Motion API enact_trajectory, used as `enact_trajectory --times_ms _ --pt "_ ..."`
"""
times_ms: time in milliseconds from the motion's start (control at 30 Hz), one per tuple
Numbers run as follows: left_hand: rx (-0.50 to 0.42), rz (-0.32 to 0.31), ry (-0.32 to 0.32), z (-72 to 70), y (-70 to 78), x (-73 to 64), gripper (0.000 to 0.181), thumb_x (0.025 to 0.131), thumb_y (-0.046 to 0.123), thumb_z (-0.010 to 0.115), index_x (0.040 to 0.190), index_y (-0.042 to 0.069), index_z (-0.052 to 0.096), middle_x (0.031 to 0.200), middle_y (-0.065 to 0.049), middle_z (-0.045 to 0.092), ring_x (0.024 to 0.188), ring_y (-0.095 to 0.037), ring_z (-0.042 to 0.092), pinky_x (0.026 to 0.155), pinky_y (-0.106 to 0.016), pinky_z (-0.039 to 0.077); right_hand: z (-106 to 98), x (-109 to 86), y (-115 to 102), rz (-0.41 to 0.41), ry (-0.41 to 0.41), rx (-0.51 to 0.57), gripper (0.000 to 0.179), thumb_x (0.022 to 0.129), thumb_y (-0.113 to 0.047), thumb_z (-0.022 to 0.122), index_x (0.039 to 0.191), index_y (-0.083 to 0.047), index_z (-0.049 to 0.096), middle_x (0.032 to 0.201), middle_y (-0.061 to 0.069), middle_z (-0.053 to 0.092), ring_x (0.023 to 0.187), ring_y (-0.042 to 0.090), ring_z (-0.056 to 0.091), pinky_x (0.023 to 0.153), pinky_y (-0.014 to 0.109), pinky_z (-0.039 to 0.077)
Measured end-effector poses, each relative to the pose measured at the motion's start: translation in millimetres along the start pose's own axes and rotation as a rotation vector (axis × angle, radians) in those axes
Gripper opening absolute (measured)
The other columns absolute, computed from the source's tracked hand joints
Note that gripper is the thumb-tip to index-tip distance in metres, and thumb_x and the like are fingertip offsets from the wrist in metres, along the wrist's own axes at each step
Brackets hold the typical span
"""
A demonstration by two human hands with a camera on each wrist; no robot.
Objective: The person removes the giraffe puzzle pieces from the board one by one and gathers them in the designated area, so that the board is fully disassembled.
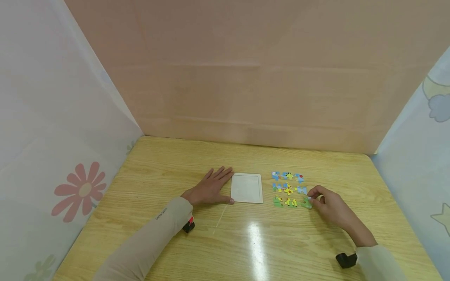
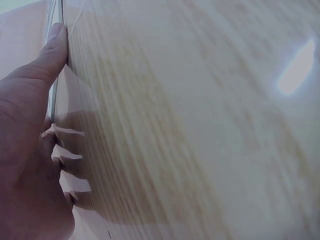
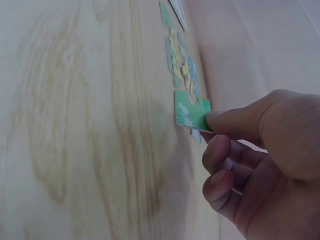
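Note:
A green puzzle piece [image 3: 189, 111] with small white flowers is pinched between the thumb and finger of my right hand [image 1: 327, 205]. In the head view it is at the lower right corner of several loose pieces set out in three rows. Yellow, blue and green parts of a picture show on the other pieces [image 1: 288, 190]. Left of them lies a square white puzzle tray [image 1: 247, 188] with a thin dark line inside its border. My left hand [image 1: 211, 189] rests spread at the tray's left edge, its thumb at the lower left corner.
The wooden table [image 1: 158, 164] carries the tray and the pieces. A brown backdrop [image 1: 246, 78] rises behind it. White cloth walls with printed flowers and stars stand at the left [image 1: 35, 128] and right [image 1: 422, 164]. A dark wrist camera [image 1: 346, 260] sits by the right sleeve.

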State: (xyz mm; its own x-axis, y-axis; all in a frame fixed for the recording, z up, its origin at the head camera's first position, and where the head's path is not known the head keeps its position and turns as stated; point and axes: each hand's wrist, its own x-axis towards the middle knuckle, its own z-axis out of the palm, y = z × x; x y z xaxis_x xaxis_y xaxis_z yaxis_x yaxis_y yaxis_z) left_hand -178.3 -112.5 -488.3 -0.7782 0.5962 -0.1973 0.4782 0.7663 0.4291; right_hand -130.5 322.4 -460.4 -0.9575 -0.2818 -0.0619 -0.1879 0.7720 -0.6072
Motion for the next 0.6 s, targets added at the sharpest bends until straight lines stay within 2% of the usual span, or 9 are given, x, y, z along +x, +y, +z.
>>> enact_trajectory --times_ms 367,600 --pt "-0.003 0.005 0.006 -1.2 2.6 -0.7 0.105 0.098 0.066 0.066 0.173 0.015 0.014 0.183 -0.002 0.007 0.171 -0.029 0.002 0.138 -0.059 0.002 10.0 7.6 10.1 -0.027 0.013 -0.040 0.011 0.105 -0.006 0.066 0.115 -0.004 0.070 0.102 0.007 0.072 0.069 0.001 0.050 0.062 0.022 0.046" --pt "0.008 0.009 0.003 -2.2 2.5 -1.3 0.105 0.098 0.067 0.065 0.173 0.013 0.013 0.183 -0.003 0.007 0.171 -0.031 0.002 0.138 -0.059 0.002 14.2 8.7 10.7 -0.048 0.010 -0.044 0.015 0.103 0.003 0.062 0.112 -0.005 0.072 0.106 0.010 0.070 0.078 0.003 0.055 0.066 0.022 0.049"
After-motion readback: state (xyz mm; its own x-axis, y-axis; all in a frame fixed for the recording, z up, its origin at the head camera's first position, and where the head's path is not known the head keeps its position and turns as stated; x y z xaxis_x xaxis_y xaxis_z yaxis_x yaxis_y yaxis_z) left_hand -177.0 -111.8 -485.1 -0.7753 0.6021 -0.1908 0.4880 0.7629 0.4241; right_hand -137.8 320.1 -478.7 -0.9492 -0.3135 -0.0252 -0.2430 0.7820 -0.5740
